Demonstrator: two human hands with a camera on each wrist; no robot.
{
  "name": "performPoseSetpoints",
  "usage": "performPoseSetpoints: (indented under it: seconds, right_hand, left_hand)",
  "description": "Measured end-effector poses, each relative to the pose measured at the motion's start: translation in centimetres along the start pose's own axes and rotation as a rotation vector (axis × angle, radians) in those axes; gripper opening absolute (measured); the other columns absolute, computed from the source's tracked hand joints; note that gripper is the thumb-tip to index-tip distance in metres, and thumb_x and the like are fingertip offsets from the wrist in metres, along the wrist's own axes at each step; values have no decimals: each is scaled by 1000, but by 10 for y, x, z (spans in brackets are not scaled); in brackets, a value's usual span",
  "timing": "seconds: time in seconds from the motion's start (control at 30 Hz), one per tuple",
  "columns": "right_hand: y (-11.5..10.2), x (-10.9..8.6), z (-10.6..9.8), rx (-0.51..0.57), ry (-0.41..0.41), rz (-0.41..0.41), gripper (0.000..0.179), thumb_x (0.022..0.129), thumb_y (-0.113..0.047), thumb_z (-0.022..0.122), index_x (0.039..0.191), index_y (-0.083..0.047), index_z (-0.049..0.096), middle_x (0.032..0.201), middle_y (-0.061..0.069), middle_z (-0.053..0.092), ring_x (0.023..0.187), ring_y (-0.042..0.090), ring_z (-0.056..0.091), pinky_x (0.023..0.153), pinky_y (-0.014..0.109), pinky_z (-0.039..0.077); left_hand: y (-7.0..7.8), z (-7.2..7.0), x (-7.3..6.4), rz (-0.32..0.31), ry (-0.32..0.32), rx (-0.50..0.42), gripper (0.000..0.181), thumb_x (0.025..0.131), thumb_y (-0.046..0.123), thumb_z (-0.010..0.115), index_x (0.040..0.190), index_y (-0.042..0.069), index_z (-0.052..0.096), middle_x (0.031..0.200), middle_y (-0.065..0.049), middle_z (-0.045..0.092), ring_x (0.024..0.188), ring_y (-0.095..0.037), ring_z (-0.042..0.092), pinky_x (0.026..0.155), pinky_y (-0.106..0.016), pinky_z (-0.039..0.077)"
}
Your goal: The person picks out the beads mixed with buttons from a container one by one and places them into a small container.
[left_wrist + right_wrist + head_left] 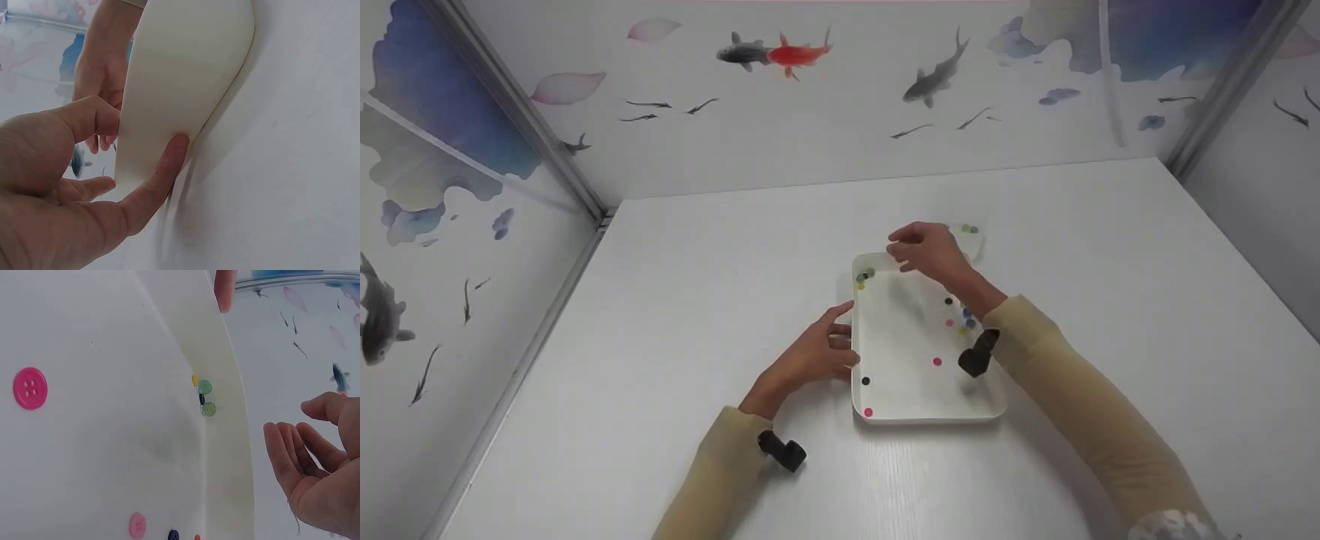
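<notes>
A white rectangular tray (pixel 904 390) lies on the table, with coloured buttons and glassy green marbles (pixel 208 409) in it. My left hand (pixel 814 349) holds its left side: in the left wrist view one finger presses the outer wall (pixel 185 73) while another digit bends over the rim. Above the tray's far end hovers my right hand (pixel 934 251), fingers loosely curled, thumb apart, with nothing visible between them in the right wrist view. A bright pink button (pixel 30 388) and a pale pink button (pixel 137 526) lie on the tray floor. The right forearm partly covers the tray's right side.
Behind the tray, partly hidden by the right hand, is a smaller pale container (pixel 973 246) with green marbles (pixel 970 229). Dark blue and other buttons (pixel 969 322) cluster along the tray's right wall. Printed panels with fish (pixel 799 55) border the white table (pixel 720 285).
</notes>
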State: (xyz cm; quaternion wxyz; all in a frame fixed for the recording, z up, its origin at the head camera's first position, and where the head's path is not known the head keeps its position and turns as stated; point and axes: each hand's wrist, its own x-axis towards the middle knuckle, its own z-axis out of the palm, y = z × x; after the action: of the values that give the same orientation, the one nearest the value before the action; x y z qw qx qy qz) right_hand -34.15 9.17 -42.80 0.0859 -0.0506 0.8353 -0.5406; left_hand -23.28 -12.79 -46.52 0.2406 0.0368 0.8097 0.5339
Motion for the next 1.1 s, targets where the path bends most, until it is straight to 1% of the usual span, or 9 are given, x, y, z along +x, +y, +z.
performPoseSetpoints:
  seconds: [0.17, 0.3, 0.57, 0.73, 0.97, 1.1]
  right_hand:
    - [0, 0, 7, -15, -23, 5, 36, 98, -22, 63, 128, -2, 63, 121, 17, 67, 109, 33, 68, 88, 34, 61]
    - [1, 0, 11, -9, -48, 1, 37, 98, -21, 63, 129, -1, 62, 121, 18, 67, 110, 34, 67, 87, 35, 61]
    - [0, 1, 18, -17, -67, -8, 34, 97, -20, 64, 125, -2, 64, 119, 18, 68, 108, 35, 68, 82, 32, 62]
    - [1, 3, 22, -28, -83, 6, 33, 97, -19, 64, 125, -2, 64, 120, 19, 67, 107, 37, 68, 80, 31, 62]
    - [6, 7, 26, -49, -92, 14, 32, 97, -18, 63, 124, -1, 66, 118, 20, 70, 103, 34, 70, 74, 28, 61]
    - [7, 9, 29, -68, -101, 29, 31, 98, -18, 62, 124, -2, 66, 118, 19, 70, 103, 31, 70, 75, 29, 61]
  left_hand:
    - [1, 0, -1, -5, -1, -2, 91, 86, 6, 71, 160, 28, 23, 151, -16, 46, 133, -32, 56, 96, -43, 58]
    - [1, 0, -2, -5, 0, 3, 91, 86, 6, 71, 160, 28, 22, 151, -16, 46, 134, -32, 56, 96, -43, 58]
    - [-1, 0, -1, -11, 5, 13, 91, 86, 8, 71, 160, 29, 22, 151, -14, 46, 131, -31, 57, 95, -42, 58]
    - [-2, -1, 1, 10, -3, 15, 92, 86, 6, 71, 160, 27, 22, 150, -15, 48, 129, -30, 59, 94, -42, 59]
    - [-3, -1, 2, 8, -2, 10, 91, 86, 5, 70, 160, 28, 22, 150, -15, 48, 129, -30, 59, 94, -42, 59]
    - [-4, -1, 2, 12, -1, 13, 90, 87, 6, 71, 160, 27, 22, 150, -16, 47, 130, -30, 59, 95, -42, 58]
